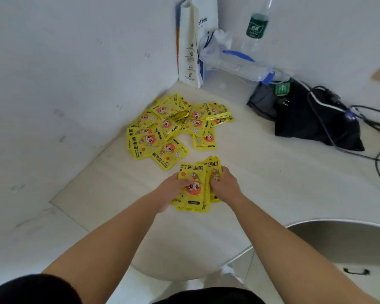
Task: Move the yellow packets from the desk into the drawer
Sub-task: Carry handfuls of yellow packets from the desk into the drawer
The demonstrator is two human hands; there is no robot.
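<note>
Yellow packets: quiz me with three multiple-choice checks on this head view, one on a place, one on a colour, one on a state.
1. Where does the loose pile lie?
A) in the desk corner by the wall
B) on a chair
C) on a shelf

2. What colour is the label on the bottle?
A) red
B) green
C) blue

3. What are the hands doing?
A) both are empty
B) only one holds packets
C) left hand and right hand both grip one stack

Key: 1 A, the pile sits where desk meets wall; 2 B, a green band wraps the clear bottle; 3 C, fingers of both hands curl round the stack.
</note>
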